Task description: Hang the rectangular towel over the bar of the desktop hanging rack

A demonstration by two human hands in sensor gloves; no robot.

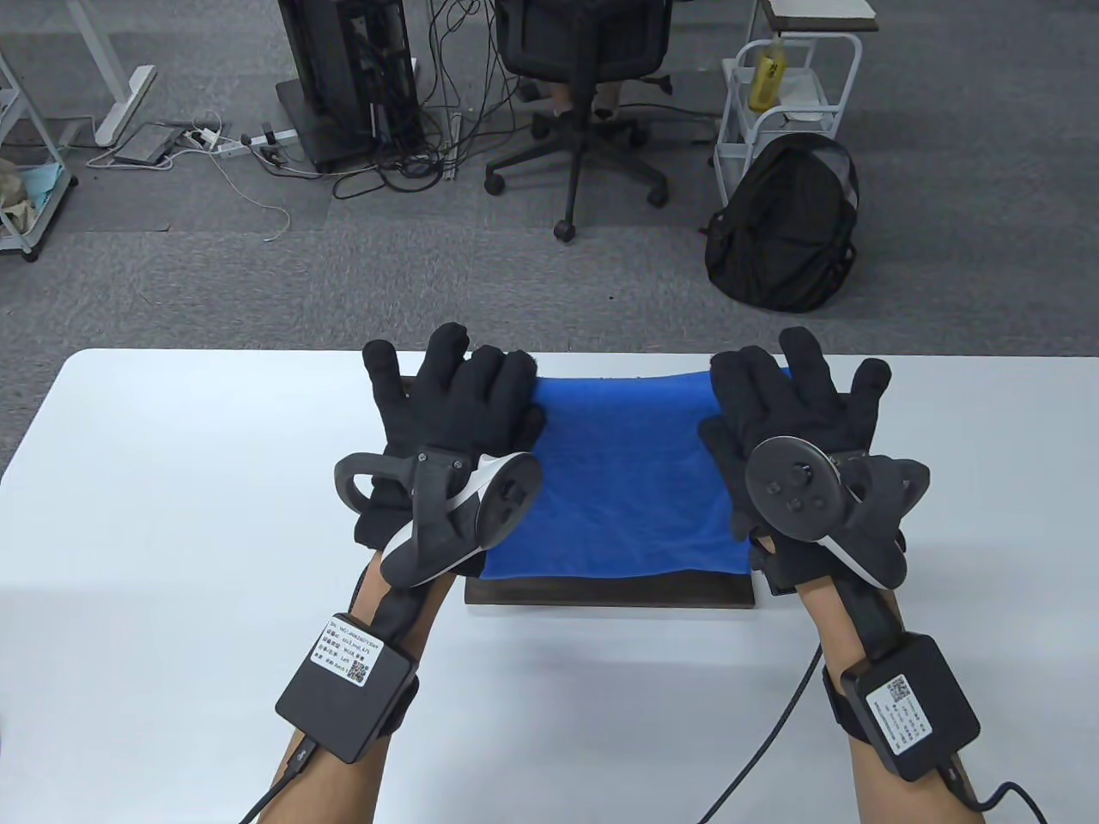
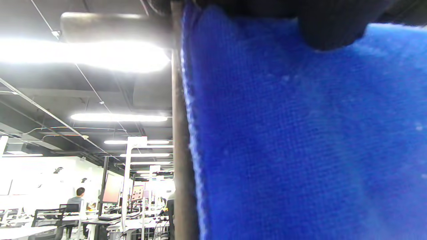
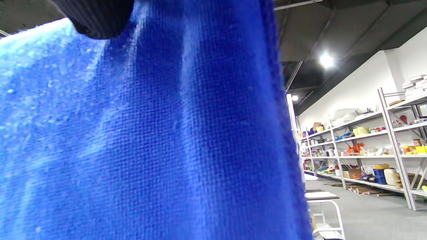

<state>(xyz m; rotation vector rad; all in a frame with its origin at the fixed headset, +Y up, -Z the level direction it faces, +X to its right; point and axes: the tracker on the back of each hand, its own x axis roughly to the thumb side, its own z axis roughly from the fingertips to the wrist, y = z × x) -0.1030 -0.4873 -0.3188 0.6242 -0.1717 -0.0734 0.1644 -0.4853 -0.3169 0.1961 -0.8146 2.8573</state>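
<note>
**Towel on the bar, hands at its two ends**

The blue towel (image 1: 622,481) hangs over the rack's top bar, its near half falling toward the dark wooden base (image 1: 610,594) on the white table (image 1: 172,481). The left hand (image 1: 446,412) lies on the towel's left end and the right hand (image 1: 790,412) on its right end, fingers spread and reaching over the far side; whether any finger pinches the cloth I cannot tell. In the left wrist view the rack's post (image 2: 181,166) stands just beside the towel's left edge.

The fold line runs left to right along the bar, which looks like the towel's long axis.

Likely risks: uneven halves could let the cloth slide off, and a sideways tug from one hand might bunch it against the post or tip the rack.
</note>
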